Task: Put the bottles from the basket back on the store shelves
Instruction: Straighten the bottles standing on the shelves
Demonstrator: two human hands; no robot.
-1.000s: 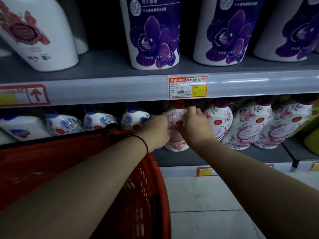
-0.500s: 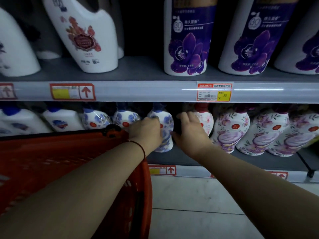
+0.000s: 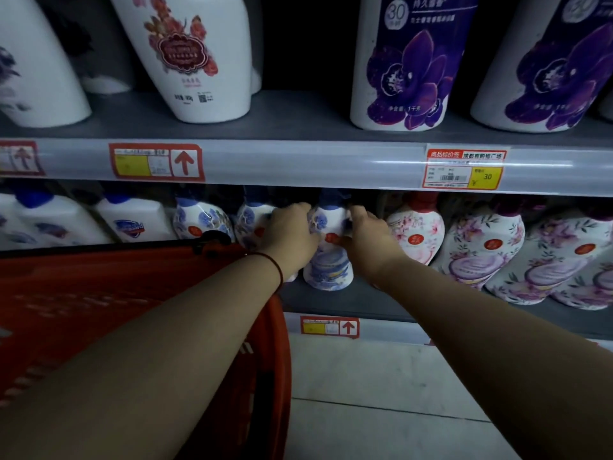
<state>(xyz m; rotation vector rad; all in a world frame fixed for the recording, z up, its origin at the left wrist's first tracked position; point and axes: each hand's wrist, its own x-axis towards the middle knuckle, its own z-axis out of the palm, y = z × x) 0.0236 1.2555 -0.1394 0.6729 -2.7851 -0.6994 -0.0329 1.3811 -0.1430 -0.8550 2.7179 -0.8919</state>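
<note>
A white bottle with blue flowers and a blue cap (image 3: 328,260) stands upright on the lower shelf (image 3: 365,302). My left hand (image 3: 290,237) grips its left side and my right hand (image 3: 368,237) grips its right side. Two more blue-flowered bottles (image 3: 202,220) stand in the row to its left, one partly hidden by my left hand. The red basket (image 3: 132,293) hangs from my left forearm at lower left; its contents are hidden.
Pink and purple flowered bottles (image 3: 481,247) fill the lower shelf to the right, white blue-capped bottles (image 3: 132,219) to the left. The upper shelf (image 3: 298,161) holds large white and purple-flower bottles (image 3: 404,68) and price tags. Pale floor tiles (image 3: 381,393) lie below.
Both hands left the pink-flowered bottle and moved left onto the blue-flowered bottle, closing on its two sides. The view shifted left along the shelf.
</note>
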